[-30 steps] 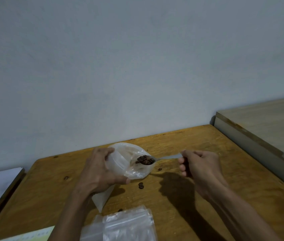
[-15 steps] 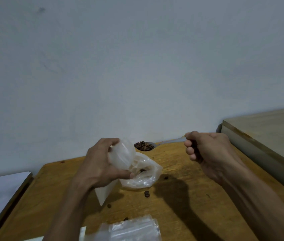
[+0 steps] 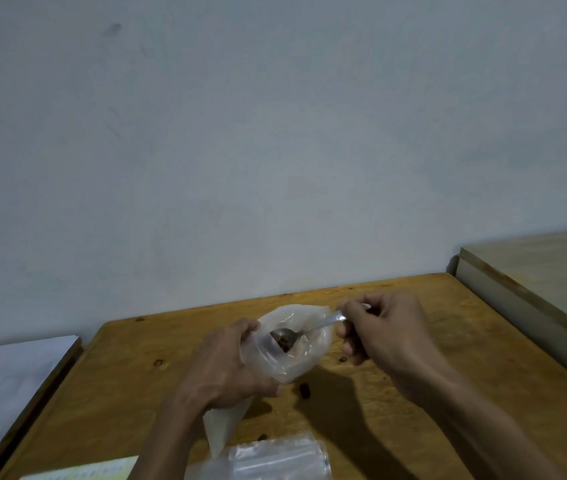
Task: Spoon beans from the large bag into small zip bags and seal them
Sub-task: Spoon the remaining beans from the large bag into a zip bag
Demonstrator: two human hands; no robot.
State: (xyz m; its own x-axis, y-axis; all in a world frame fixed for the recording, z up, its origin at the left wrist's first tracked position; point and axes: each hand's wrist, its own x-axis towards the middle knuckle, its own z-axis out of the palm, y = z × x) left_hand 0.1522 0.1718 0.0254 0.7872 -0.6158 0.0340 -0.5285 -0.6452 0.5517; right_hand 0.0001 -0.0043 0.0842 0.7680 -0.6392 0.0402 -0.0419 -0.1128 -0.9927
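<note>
Against a plain grey wall stands the orange-brown wooden bench (image 3: 448, 341). Above it the left hand (image 3: 226, 368) grips a clear plastic bag (image 3: 296, 341), mouth held open. The right hand (image 3: 382, 330), just right of that bag, pinches the handle of a metal spoon (image 3: 292, 336) whose bowl, carrying dark beans (image 3: 284, 341), sits inside the bag's mouth. Loose beans (image 3: 304, 390) lie just below the bag, a stack of small clear zip bags (image 3: 275, 459) nearer the bench's front edge.

Spoon (image 3: 287, 337) in bag (image 3: 297, 341), above table (image 3: 413, 410).
</note>
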